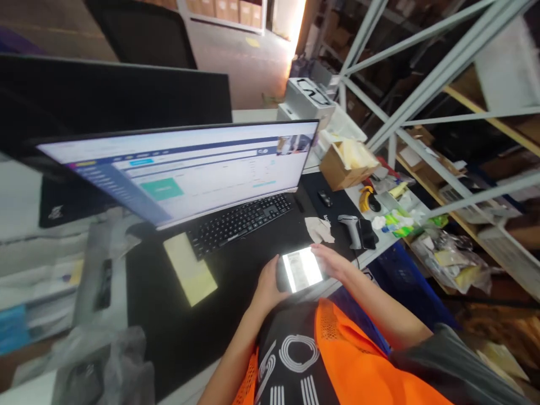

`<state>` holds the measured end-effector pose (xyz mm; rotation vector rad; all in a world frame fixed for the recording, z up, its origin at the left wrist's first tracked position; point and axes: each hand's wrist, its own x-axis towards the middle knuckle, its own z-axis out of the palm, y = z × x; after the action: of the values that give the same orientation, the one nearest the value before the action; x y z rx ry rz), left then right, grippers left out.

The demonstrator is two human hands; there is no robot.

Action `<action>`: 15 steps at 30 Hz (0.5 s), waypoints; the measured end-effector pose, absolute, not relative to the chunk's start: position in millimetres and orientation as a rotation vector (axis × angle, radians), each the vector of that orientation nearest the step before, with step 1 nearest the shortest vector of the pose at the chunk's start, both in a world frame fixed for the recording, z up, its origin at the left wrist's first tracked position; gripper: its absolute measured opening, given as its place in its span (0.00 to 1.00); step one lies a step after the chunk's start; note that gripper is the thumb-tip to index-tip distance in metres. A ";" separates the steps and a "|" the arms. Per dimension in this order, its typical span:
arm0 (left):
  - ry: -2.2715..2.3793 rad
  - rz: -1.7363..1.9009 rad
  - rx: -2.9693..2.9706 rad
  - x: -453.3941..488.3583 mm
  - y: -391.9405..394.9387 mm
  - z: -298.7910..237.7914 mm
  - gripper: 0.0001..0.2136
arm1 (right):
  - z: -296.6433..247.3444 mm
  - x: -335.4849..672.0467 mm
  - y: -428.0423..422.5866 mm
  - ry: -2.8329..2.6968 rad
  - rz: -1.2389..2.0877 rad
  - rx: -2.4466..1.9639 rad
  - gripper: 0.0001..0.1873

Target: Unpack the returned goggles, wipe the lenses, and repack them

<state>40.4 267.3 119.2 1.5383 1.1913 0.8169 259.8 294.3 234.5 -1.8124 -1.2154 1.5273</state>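
Observation:
I hold a smartphone (300, 270) with a bright lit screen above the front edge of a black desk mat (169, 315). My left hand (266, 284) grips the phone's left end, fingers wrapped round it. From the other side, my right hand (333, 260) clasps the right end, thumb lying along the top edge. A black keyboard (238, 221) lies just beyond the phone, under a wide monitor (181, 169) that shows a web page.
A yellow sticky pad (190, 269) lies left of the keyboard. A barcode scanner (351, 228), crumpled paper (319, 229), an open cardboard box (346, 163) and small clutter sit on the right. Metal shelving (442, 129) stands far right; plastic bags (101, 365) lie lower left.

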 end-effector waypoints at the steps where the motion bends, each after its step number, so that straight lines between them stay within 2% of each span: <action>1: 1.197 0.808 1.522 42.7 270.8 114.8 0.45 | 226.7 262.0 284.4 -1.162 1.535 -1.785 0.15; 4: 1.207 0.789 1.462 50.5 278.0 106.1 0.39 | 206.6 268.7 247.7 -1.053 1.524 -1.730 0.21; 6: 1.209 0.785 1.409 57.7 278.3 105.9 0.43 | 198.7 274.1 223.7 -1.034 1.503 -1.689 0.23; 8: 1.189 0.762 1.368 69.2 275.0 111.7 0.45 | 195.9 280.2 204.2 -1.047 1.459 -1.631 0.37; 10: 1.122 0.706 1.293 85.7 269.1 123.5 0.42 | 196.4 287.0 190.8 -1.065 1.396 -1.549 0.55; 12: 1.045 0.637 1.151 105.7 262.5 140.0 0.40 | 197.9 296.1 183.3 -1.014 1.385 -1.432 0.65; 15: 0.955 0.532 0.996 137.4 256.4 166.9 0.42 | 198.7 320.0 176.9 -0.822 1.463 -1.251 0.63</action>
<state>137.4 256.4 166.9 0.9957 0.9549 0.5324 320.0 176.9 198.7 -1.2510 -0.8219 1.4634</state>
